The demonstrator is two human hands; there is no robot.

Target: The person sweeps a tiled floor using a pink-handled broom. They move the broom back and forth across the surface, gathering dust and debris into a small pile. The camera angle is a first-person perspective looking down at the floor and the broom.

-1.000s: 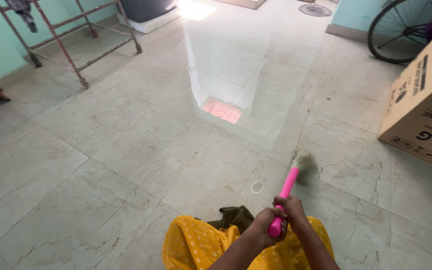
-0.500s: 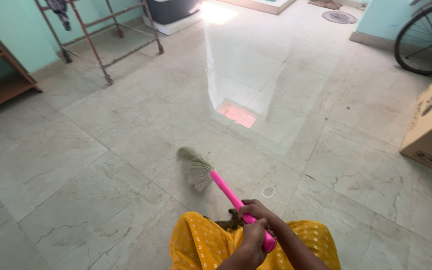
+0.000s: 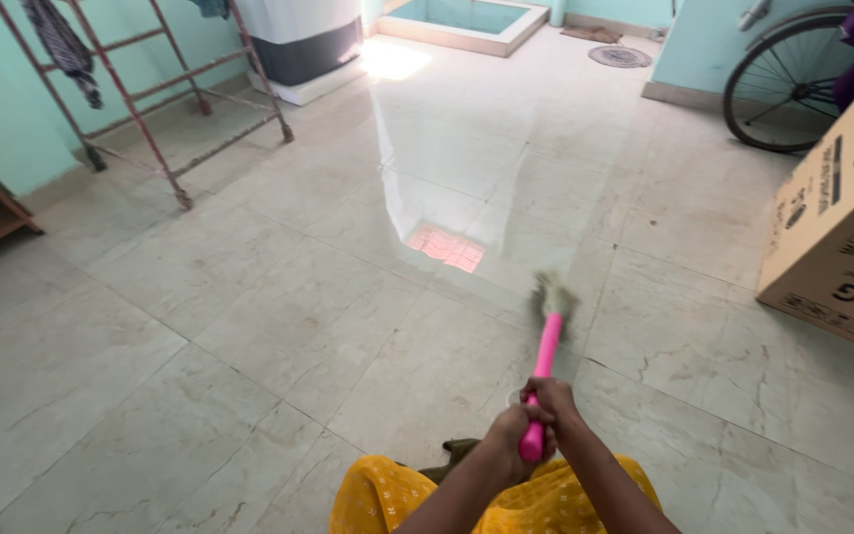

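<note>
While both hands clasp its pink handle, a short broom (image 3: 546, 341) reaches forward over the pale marble floor (image 3: 279, 297), its bristle head blurred just above the tiles. The left hand (image 3: 511, 435) and right hand (image 3: 554, 405) are closed together around the lower end of the handle, in front of a yellow patterned garment (image 3: 397, 499). The broom looks light, with a stiff plastic handle and soft, flexible bristles; the handle's end is the sensible place to hold it. A cardboard box (image 3: 842, 227) stands to the right, a bicycle wheel (image 3: 783, 84) beyond it, and a red metal rack (image 3: 160, 109) far left.
</note>
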